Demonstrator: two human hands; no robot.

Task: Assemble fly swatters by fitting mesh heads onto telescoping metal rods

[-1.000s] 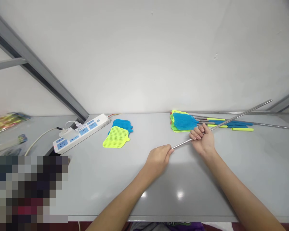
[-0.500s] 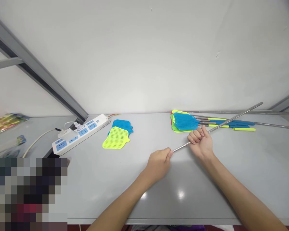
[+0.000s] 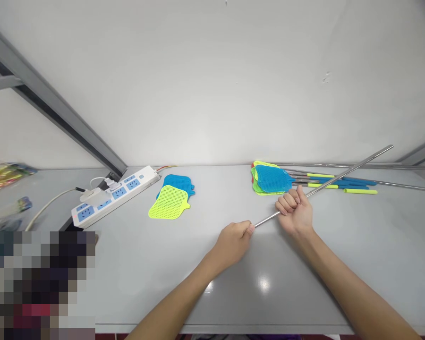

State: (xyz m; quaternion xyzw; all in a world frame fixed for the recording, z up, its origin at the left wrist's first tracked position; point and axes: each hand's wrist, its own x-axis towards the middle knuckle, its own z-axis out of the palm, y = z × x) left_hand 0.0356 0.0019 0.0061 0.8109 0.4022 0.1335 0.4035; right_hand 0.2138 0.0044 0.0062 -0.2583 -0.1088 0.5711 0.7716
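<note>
A long thin stainless steel rod (image 3: pixel 347 173) lies diagonally over the table, its far end raised towards the back right. My left hand (image 3: pixel 233 242) is shut around its near end, hiding the tip. My right hand (image 3: pixel 294 211) grips it further along, with the fingers curled around the metal. Just beyond my right hand lies a stack of plastic mesh fly swatter heads (image 3: pixel 272 179) in blue and yellow-green. A second pair, yellow-green over blue (image 3: pixel 169 202), lies further left, well away from both hands.
Steel rods with blue and yellow-green foam grips (image 3: pixel 335 182) lie along the back of the grey table (image 3: pixel 184 302). A white power strip (image 3: pixel 115 196) with plugs and a cable sits back left. A colourful plastic bag (image 3: pixel 5 178) lies far left; a pixelated patch covers the lower left corner.
Both hands keep hold of the rod. Its far end has swung slightly, and the whole scene has shifted a little in view.
</note>
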